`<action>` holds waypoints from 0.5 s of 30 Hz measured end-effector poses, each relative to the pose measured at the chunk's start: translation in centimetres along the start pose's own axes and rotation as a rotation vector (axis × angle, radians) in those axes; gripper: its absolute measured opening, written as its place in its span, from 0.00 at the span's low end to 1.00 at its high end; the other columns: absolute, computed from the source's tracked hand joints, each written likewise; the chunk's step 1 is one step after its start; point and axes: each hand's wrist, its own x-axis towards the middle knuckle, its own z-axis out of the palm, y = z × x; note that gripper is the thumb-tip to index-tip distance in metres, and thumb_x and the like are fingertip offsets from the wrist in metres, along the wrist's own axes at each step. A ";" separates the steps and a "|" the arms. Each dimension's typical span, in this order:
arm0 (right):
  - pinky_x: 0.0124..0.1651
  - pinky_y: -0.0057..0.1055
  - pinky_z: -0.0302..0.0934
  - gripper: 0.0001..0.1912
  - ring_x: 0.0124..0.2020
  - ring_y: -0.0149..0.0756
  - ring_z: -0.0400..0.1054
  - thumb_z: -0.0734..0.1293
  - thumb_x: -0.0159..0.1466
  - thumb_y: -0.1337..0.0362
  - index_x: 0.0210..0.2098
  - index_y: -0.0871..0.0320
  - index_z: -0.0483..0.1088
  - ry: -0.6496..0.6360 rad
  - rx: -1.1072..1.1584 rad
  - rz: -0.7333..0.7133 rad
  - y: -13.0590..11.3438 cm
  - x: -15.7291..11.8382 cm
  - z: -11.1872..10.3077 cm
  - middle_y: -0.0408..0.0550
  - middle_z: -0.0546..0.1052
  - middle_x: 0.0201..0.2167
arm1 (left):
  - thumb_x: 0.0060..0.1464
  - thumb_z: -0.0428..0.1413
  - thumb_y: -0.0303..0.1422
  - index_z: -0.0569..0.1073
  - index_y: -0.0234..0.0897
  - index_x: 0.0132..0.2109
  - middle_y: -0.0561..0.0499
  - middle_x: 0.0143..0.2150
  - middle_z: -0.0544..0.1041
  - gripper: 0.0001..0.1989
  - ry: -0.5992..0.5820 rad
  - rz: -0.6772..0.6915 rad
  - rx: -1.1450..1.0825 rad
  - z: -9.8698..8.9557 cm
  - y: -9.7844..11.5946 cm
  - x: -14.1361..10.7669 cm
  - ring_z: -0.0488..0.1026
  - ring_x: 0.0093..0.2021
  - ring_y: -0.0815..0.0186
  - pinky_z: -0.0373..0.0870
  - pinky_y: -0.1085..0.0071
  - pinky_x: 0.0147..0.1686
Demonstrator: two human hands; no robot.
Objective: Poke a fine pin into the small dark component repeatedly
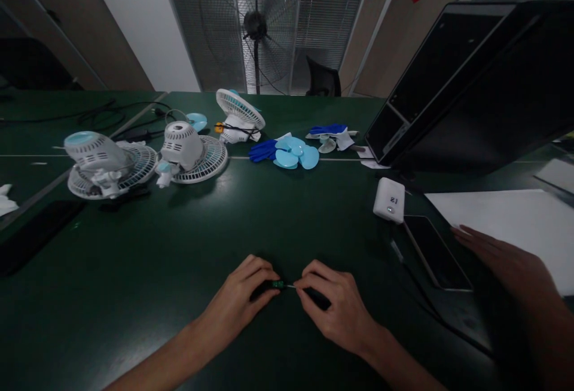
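Note:
Low in the middle of the head view, a small screwdriver (278, 284) with a green and dark handle and a thin metal shaft lies level between my hands. My left hand (244, 289) pinches the handle, its fingers covering the rear part. From the other side, my right hand (334, 302) holds the far end of the shaft between thumb and fingertips, hiding the tip. Both hands are just above or resting on the dark green table (215, 229); I cannot tell which.
Partly dismantled white fans (192, 152) stand at the back left. Light-blue fan blades (296, 153) lie beside blue gloves (262, 150). On the right are a white power bank (389, 199), a phone (437, 253), a monitor (448, 92) and another person's hand (511, 265).

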 end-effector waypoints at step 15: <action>0.41 0.32 0.65 0.08 0.36 0.34 0.74 0.66 0.70 0.69 0.41 0.55 0.78 0.058 0.167 -0.011 -0.7 0.2 0.5 0.45 0.77 0.37 | 0.67 0.58 0.30 0.75 0.43 0.53 0.48 0.50 0.75 0.09 -0.052 -0.034 -0.031 -0.3 0.2 0.0 0.72 0.51 0.61 0.72 0.64 0.51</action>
